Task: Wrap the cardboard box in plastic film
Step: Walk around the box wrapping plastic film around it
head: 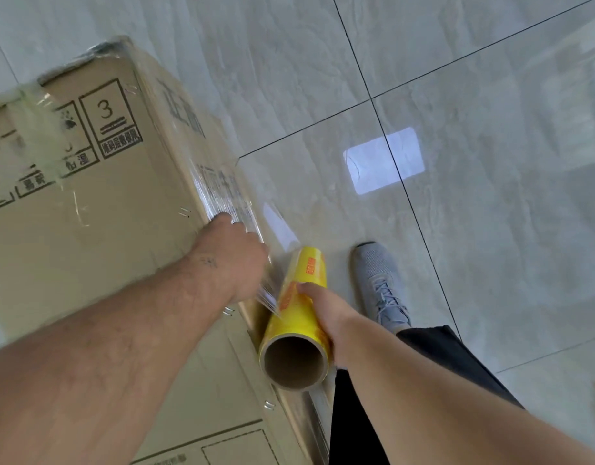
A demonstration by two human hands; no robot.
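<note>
A large cardboard box (98, 209) with black printed symbols fills the left of the view, standing on the tiled floor. Clear plastic film (222, 193) covers its right side and far corner. A yellow film roll (298, 317) with a brown cardboard core lies beside the box's right edge, its open end facing me. My right hand (326, 317) grips the roll from the right. My left hand (234, 260) rests at the box's top right edge, fingers over the film stretched between box and roll; its fingertips are hidden.
Glossy pale floor tiles (457, 229) with dark grout lines spread to the right, showing a bright window reflection. My grey sneaker (380, 283) and dark trouser leg (433, 370) stand just right of the roll. Metal staples dot the box's top.
</note>
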